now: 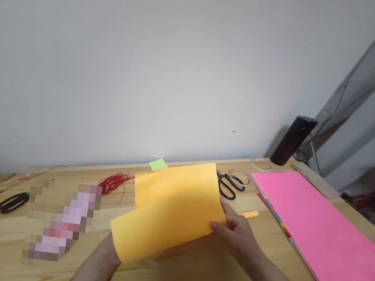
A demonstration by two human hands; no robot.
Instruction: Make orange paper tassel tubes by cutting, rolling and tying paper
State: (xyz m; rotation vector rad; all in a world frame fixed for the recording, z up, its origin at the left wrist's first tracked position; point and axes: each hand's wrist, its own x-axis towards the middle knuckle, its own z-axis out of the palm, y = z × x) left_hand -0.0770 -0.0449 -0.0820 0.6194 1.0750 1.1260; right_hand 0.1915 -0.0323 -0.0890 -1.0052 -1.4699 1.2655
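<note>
The right hand pinches the right edge of the orange sheet. The left hand is hidden beneath its near-left corner, so I cannot tell its grip.

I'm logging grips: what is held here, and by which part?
An orange sheet of paper, bent over. The right hand pinches its right edge; the left hand is behind its lower left end, grip hidden.

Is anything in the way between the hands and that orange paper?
Nothing visible is. The right hand pinches the orange paper at its right edge. The left wrist goes in behind the sheet's lower left corner, so that hand's grip is hidden.
</note>
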